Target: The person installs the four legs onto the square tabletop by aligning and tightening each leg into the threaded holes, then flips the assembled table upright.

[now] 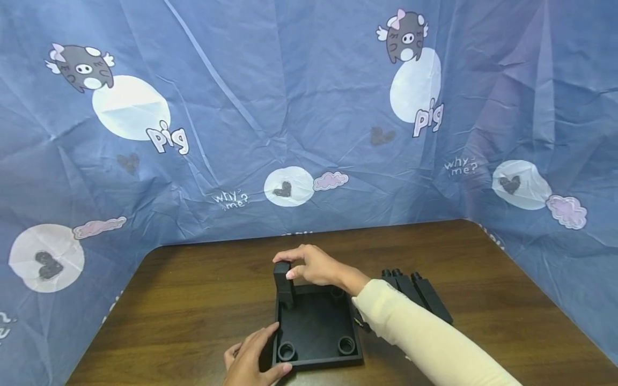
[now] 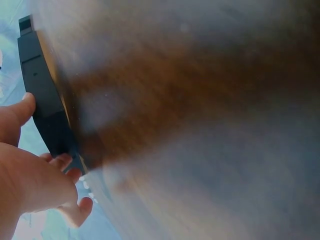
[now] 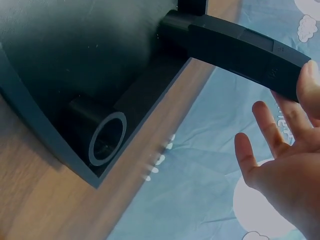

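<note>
A black rimmed panel (image 1: pixel 316 324) with round corner sockets lies open side up on the table. A black leg (image 1: pixel 284 281) stands upright at its far left corner, its lower end at the socket. My right hand (image 1: pixel 316 265) pinches the leg's top between thumb and fingers; the right wrist view shows the leg (image 3: pixel 240 47) with the thumb at its end and other fingers spread. My left hand (image 1: pixel 251 356) holds the panel's near left corner, thumb at the near edge and fingers along the left side. In the left wrist view the thumb touches the panel's side wall (image 2: pixel 47 95).
Several similar black legs (image 1: pixel 432 300) with round ends lie on the wooden table (image 1: pixel 203 300) right of the panel, partly hidden by the right sleeve (image 1: pixel 425 332). A small, mostly covered item (image 1: pixel 359 323) lies by the panel's right edge. Blue printed cloth (image 1: pixel 251 134) hangs behind the table.
</note>
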Available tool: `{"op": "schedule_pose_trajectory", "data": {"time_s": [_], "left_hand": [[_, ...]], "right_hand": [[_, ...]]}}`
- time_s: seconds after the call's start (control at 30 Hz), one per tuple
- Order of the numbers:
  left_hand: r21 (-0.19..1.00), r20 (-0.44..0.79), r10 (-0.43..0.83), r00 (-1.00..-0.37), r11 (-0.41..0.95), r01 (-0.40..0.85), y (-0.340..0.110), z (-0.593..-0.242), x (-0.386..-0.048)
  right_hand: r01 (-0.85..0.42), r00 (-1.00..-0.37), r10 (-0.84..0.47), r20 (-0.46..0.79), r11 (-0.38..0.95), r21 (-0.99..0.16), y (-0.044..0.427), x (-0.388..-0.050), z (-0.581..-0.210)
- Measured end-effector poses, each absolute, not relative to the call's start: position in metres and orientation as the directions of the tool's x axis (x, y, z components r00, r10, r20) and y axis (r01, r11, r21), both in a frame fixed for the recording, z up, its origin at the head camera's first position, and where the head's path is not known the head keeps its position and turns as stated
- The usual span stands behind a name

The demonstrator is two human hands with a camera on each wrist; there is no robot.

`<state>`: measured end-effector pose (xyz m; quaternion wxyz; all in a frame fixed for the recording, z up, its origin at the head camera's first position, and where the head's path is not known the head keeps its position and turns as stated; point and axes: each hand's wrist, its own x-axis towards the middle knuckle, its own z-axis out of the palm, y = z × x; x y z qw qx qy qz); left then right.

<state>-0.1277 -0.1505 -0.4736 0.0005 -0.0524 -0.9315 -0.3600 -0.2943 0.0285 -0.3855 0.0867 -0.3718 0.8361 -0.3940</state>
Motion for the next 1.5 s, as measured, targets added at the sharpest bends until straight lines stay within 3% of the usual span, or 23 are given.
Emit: {"op": "schedule_pose_trajectory", "data": {"time_s": [0.2, 0.8, 1.1, 1.5], "left_hand": [[0.663, 0.048, 0.106, -0.993, 0.74, 0.111, -0.151, -0.475, -0.129], [0.665, 0.061, 0.095, -0.994, 0.739, 0.111, -0.15, -0.474, -0.128], [0.654, 0.095, 0.093, -0.991, 0.745, 0.132, -0.151, -0.474, -0.128], [0.663, 0.04, 0.088, -0.995, 0.743, 0.092, -0.15, -0.471, -0.129]], "right_hand": [[-0.547, -0.697, -0.705, 0.127, 0.409, -0.73, 0.041, -0.29, -0.381], [-0.629, -0.704, -0.673, 0.224, 0.446, -0.636, 0.09, -0.289, -0.377], [-0.613, -0.736, -0.638, 0.228, 0.485, -0.624, 0.117, -0.284, -0.377], [-0.648, -0.742, -0.618, 0.259, 0.563, -0.512, 0.149, -0.277, -0.385]]}}
